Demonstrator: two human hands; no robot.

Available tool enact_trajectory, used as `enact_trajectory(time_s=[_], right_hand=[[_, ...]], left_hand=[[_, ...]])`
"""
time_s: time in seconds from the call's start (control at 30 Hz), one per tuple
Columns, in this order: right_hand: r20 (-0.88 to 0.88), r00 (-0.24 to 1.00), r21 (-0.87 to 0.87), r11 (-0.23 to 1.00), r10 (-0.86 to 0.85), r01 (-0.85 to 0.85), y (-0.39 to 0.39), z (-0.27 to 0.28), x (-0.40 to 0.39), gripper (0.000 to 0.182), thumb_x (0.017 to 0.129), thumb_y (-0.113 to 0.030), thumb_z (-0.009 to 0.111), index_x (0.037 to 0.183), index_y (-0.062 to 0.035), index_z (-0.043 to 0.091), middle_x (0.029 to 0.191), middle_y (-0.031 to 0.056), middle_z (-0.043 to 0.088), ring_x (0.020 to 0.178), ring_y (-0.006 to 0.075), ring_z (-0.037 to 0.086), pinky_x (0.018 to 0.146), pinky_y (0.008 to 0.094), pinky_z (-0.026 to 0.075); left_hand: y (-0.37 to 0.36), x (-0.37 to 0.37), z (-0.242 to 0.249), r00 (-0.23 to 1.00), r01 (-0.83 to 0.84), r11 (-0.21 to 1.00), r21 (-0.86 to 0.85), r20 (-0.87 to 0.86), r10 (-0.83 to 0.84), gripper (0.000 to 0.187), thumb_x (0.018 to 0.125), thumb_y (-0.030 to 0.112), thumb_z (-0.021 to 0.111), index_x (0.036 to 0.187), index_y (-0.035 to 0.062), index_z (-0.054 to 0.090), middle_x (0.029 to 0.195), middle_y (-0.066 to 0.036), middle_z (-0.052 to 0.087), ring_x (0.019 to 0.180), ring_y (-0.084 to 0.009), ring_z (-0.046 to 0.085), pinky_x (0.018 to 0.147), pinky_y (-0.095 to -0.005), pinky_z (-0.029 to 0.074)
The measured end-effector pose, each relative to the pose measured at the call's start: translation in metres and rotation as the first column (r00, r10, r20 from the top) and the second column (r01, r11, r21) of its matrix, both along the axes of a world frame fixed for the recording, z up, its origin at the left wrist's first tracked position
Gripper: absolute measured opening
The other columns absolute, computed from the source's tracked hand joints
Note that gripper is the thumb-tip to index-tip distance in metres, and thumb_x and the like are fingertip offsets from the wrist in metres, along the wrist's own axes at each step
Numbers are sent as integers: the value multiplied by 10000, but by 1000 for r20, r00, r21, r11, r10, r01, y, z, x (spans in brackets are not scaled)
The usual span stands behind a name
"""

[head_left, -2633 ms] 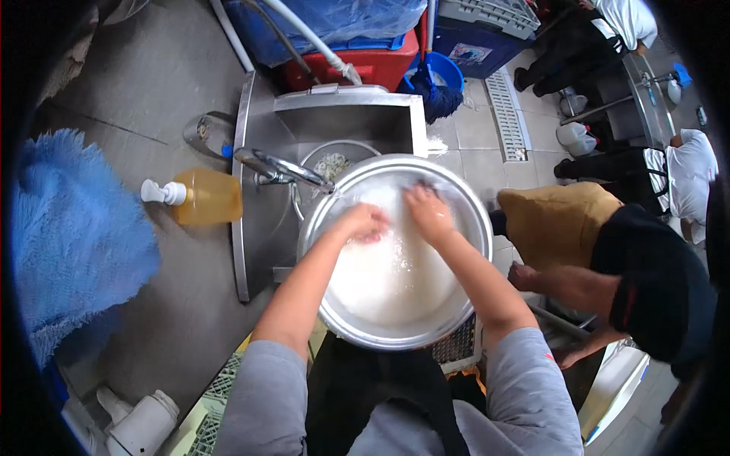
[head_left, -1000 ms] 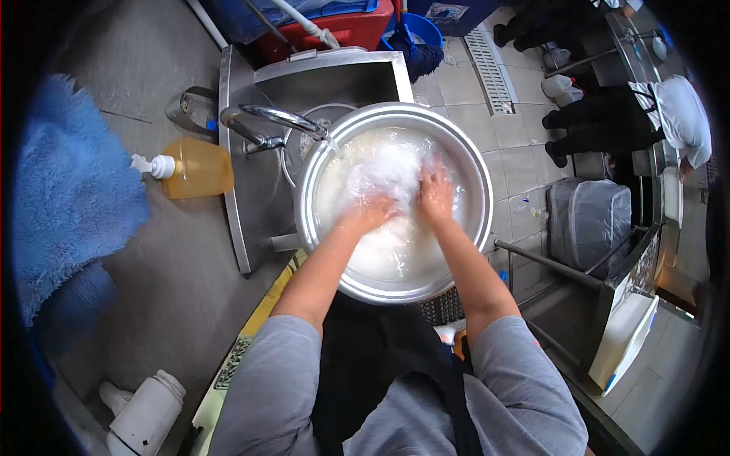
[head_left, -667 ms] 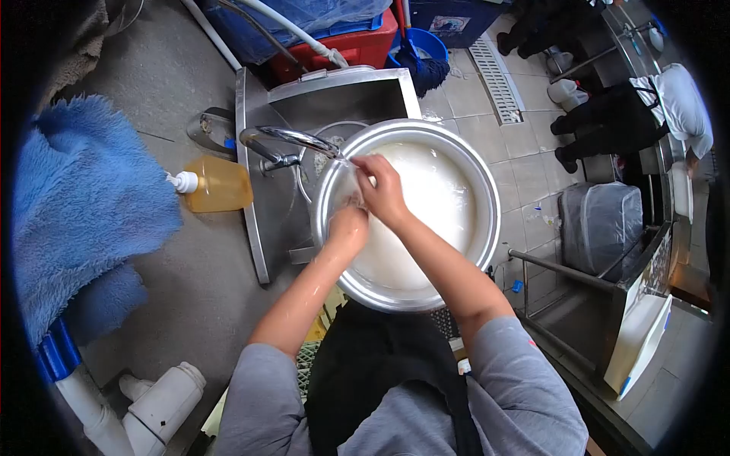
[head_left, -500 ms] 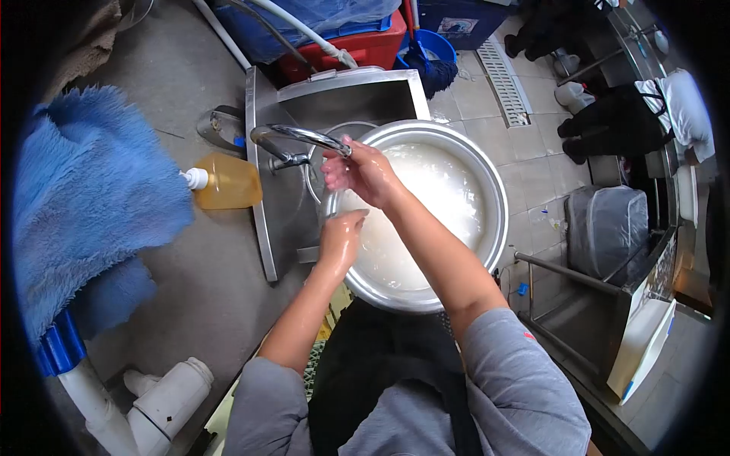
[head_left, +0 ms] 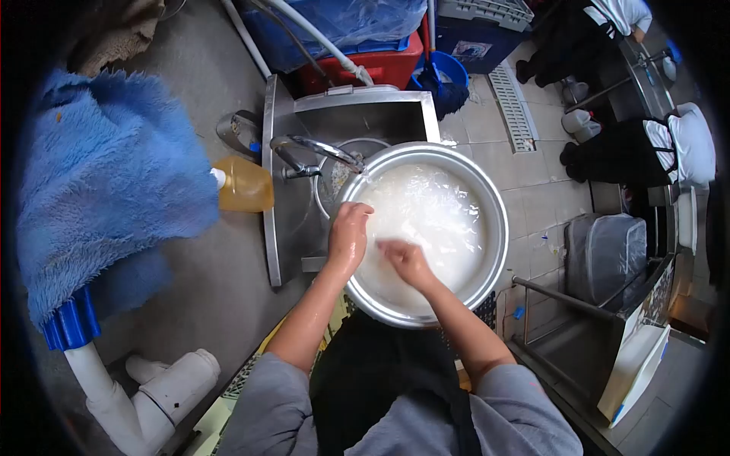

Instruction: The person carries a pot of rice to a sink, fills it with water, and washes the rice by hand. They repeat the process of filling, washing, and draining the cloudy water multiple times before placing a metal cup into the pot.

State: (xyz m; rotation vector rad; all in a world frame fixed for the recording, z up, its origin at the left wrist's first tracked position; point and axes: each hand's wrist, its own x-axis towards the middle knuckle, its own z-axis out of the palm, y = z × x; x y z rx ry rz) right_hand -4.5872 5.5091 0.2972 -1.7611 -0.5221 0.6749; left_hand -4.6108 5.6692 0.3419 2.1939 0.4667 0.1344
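Observation:
A large round metal pot holds cloudy whitish water, its surface rippled and glinting. At the pot's left side my left hand is wet and closed over the rim. My right hand hangs over the near left part of the water; motion smears its fingers, and I see nothing in it. Just beyond my left hand, a curved chrome tap reaches toward the pot's rim. What lies under the cloudy water is hidden.
Behind the pot stands a steel sink with a round strainer inside. To the left are a bottle of yellow liquid and a blue fluffy cloth. Two people work at the right, near a floor drain and a covered bin.
My right hand has come away from the tap spout and moved down over the water. My left hand has shifted slightly up and right along the rim. The view has tilted a little.

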Motion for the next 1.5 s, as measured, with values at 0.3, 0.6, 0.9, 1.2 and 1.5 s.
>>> enact_trajectory(time_s=[0.3,0.6,0.9,1.2,1.5], right_hand=[[-717,634,449,888,291,100,89,75,113,194,900,-99,459,983,27,582,867,106,622,743,156,600,701,284,497],[511,847,391,918,-149,-74,57,66,30,253,856,-227,434,896,-54,614,972,127,609,977,317,536,912,434,332],[521,789,-669,731,327,139,-38,-56,103,391,852,-207,504,1235,-127,486,1326,116,391,1241,343,345,998,529,255],[245,942,21,972,-230,232,70,-30,47,612,867,-130,485,1355,67,174,1386,284,211,1306,405,183,1082,406,142],[3,929,-128,922,369,-366,-18,38,-93,599,887,-178,495,1355,53,200,1372,294,264,1267,414,288,1052,407,264]], left_hand=[[8,63,-84,665,429,872,-236,-571,-482,242,797,219,557,951,46,626,869,-108,652,802,-218,624,762,-331,484],[-12,89,-104,628,531,847,-19,-663,-409,243,776,144,539,989,68,627,976,-123,644,902,-276,615,793,-366,477],[-7,55,-68,982,170,964,203,48,-183,262,745,-55,466,846,106,648,927,-105,578,930,-288,555,801,-352,449],[1,54,12,998,21,916,400,50,-45,175,624,84,652,794,115,625,904,-97,550,849,-266,550,746,-359,455],[25,48,68,968,-226,693,-684,-78,238,282,815,172,594,1049,39,513,926,-34,547,857,-116,503,779,-251,407]])
